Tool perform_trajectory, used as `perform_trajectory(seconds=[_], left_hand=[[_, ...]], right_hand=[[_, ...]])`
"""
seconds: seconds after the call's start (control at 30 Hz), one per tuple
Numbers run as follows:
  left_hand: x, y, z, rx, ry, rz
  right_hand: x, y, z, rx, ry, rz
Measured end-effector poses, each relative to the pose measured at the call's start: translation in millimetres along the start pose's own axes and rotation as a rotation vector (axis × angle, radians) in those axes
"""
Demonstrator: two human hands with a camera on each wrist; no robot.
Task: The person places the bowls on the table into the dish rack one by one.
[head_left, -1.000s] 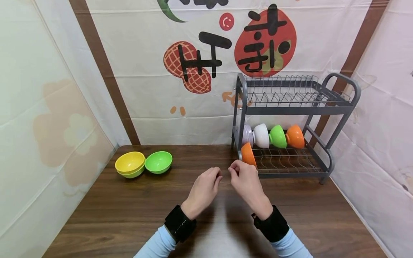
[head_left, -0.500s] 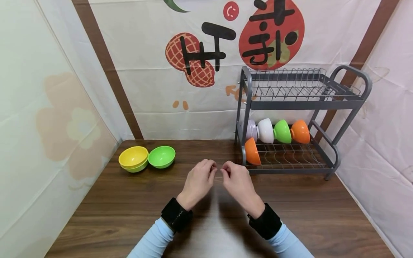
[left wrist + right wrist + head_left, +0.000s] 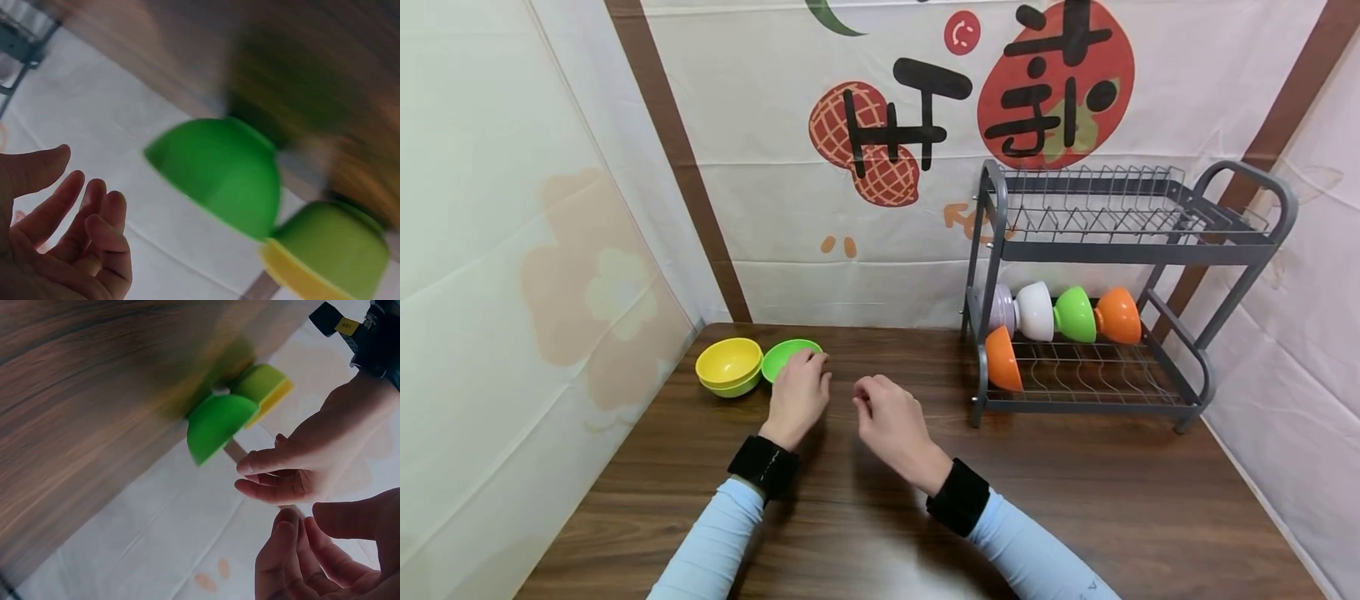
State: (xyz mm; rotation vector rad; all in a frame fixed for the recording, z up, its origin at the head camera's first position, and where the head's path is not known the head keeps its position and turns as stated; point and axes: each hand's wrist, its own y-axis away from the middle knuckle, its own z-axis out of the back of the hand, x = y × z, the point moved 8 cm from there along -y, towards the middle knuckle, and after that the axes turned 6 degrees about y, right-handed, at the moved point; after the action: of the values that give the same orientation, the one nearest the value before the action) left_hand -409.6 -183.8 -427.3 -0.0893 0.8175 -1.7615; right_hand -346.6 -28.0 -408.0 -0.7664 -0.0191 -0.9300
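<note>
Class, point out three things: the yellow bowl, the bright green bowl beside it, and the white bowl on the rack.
Yellow bowl (image 3: pixel 728 359), head view, on its bare inside.
Bright green bowl (image 3: pixel 222 175), left wrist view, on its outer wall.
White bowl (image 3: pixel 1036 312), head view, on its outer wall.

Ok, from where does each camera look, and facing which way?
Head: on the head, facing forward and down at table and dish rack; left hand, right hand and sleeves show.
Left wrist: worn there, facing the single green bowl; left hand shows.
Right wrist: worn there, facing the same bowl; both hands show.
Wrist views also share the yellow bowl.
</note>
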Motion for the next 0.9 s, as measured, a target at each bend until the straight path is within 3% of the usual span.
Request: perform_trajectory(seconds=[0.17, 0.43, 0.63, 0.9], left_hand=[[20.9, 4.4, -0.3, 0.034, -0.062, 0.036], [36.6, 4.7, 1.5, 0.045, -0.078, 0.057], [42.1, 5.7, -1.3, 0.083, -0.065, 0.071], [44.2, 7.9, -2.2, 0.046, -0.074, 0.041]], right_hand=[[9.8, -10.0, -20.2, 0.039, 0.017, 0.037], [15.5, -14.7, -41.8, 0.093, -0.022, 0.041], [16.1, -14.0, -49.2, 0.098, -0.031, 0.035], [12.8, -15.8, -51.3, 0.091, -0.018, 0.037]])
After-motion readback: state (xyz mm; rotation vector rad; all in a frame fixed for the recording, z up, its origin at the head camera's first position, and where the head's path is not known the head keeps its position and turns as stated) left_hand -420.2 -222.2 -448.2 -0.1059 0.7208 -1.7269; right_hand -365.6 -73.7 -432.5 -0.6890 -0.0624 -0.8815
